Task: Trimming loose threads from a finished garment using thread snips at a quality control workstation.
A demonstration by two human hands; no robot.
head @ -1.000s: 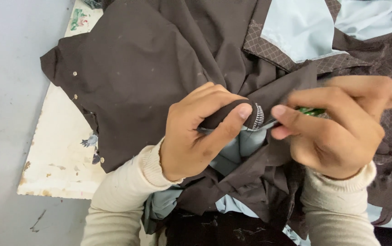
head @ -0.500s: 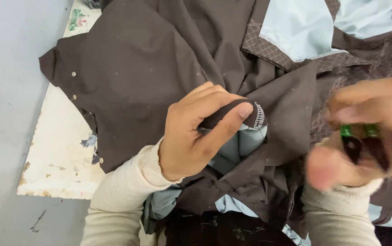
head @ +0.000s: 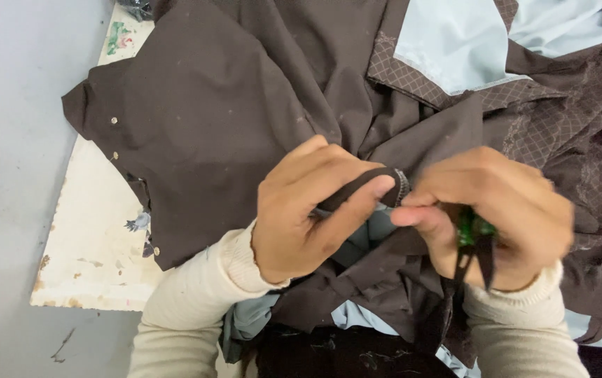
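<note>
Fabric, dark brown garment [head: 245,126], looks soft, light and floppy, spreading from centre toward 12 o'clock. Left hand [head: 308,210] pinches its folded zipper edge [head: 385,187], probably the firmest hold. Right hand [head: 497,217], at 3 o'clock, is closed around green-handled snips [head: 472,231].

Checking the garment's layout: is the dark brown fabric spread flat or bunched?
Bunched. The dark brown fabric lies creased and overlapping, with one fold pinched in the left hand.
</note>
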